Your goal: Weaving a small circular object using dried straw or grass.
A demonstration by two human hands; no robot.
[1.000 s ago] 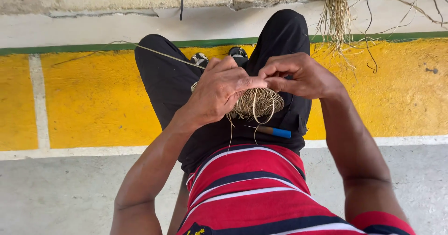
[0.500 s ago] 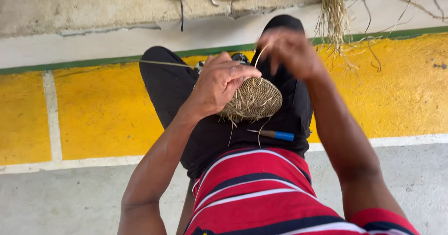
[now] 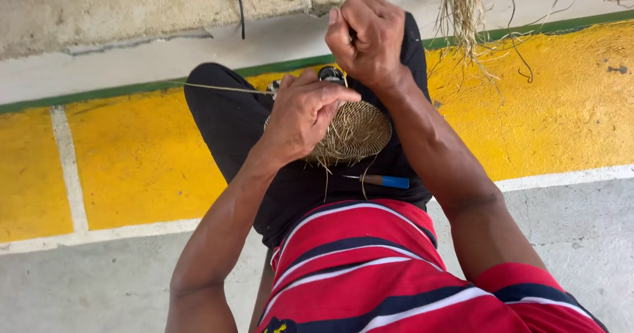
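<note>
Blue-handled tool (image 3: 386, 182) on lap beside woven disc (image 3: 356, 133); blade probably hidden.

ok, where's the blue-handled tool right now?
Head view: the blue-handled tool lies on the person's lap, right of centre, just below the round woven piece held by the left hand.
</note>
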